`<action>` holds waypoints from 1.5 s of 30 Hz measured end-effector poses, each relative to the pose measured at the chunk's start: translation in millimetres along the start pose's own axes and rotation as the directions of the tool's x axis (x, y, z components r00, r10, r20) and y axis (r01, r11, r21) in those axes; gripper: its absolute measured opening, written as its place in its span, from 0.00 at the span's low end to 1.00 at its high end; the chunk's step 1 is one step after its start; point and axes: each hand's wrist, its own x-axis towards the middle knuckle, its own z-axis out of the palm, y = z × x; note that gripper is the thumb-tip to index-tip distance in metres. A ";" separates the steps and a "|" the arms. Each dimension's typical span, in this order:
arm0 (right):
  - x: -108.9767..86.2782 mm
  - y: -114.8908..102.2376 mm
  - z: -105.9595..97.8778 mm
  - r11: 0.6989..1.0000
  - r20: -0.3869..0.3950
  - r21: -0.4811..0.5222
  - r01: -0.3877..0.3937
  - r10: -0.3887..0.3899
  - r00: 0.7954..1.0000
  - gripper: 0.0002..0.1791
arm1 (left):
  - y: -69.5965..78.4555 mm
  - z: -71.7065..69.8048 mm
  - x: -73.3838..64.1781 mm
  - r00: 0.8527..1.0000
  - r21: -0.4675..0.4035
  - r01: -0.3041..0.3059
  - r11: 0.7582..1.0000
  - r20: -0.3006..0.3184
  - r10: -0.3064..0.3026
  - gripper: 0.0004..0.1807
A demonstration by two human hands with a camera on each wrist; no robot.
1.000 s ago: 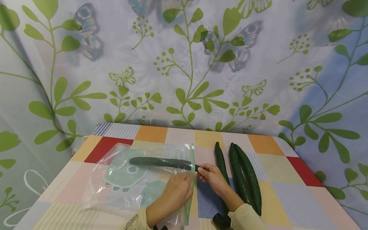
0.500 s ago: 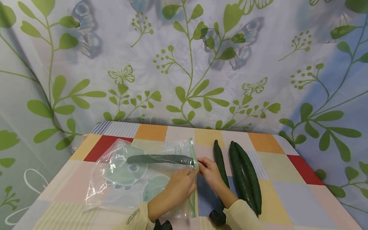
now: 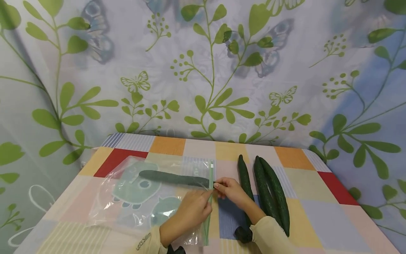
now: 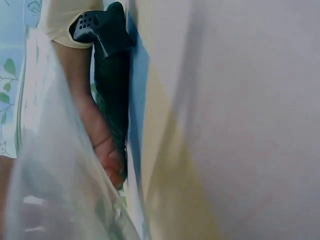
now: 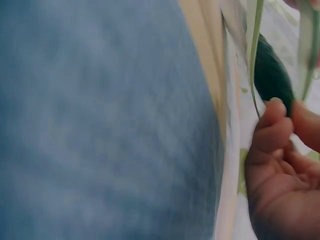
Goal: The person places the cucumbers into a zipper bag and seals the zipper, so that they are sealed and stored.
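Note:
A clear zip bag (image 3: 127, 215) with pale green cartoon prints lies flat on the table, its green-edged mouth facing right. Inside it stretches a long dark cucumber (image 3: 174, 177), only its stem end at the mouth. My right hand (image 3: 230, 190) pinches that end between thumb and fingers; the right wrist view shows the cucumber (image 5: 272, 75) between the two green strips of the opening. My left hand (image 3: 194, 206) holds the bag's edge at the mouth, just below the cucumber. In the left wrist view, the bag's film partly covers the right hand (image 4: 100, 132).
Right of the bag lies a single cucumber (image 3: 243, 174), partly behind the right forearm. Further right, two cucumbers (image 3: 264, 190) (image 3: 279, 190) lie side by side. The table has a patchwork cloth (image 3: 326, 218); a leaf-print curtain (image 3: 203, 70) hangs behind it.
The cucumber has slid slightly left, deeper into the bag, with my right hand following. The bag's mouth rose over the stem end, then came back down and left. My left hand kept its grip.

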 end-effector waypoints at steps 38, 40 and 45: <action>33.6 -9.4 13.2 0.999 -0.227 0.019 -0.031 0.034 0.973 0.12 | -7.1 2.3 -5.6 1.000 -0.106 0.006 0.994 -0.024 -0.008 0.18; 36.8 -8.7 10.5 0.999 -0.247 -0.031 -0.042 0.033 0.968 0.11 | -7.2 2.6 -5.8 1.000 -0.120 0.021 0.993 0.000 -0.021 0.19; 40.6 -3.2 4.2 0.998 -0.189 -0.052 -0.048 0.037 0.981 0.09 | -7.2 3.7 -5.5 0.998 -0.132 0.045 0.990 0.040 -0.040 0.19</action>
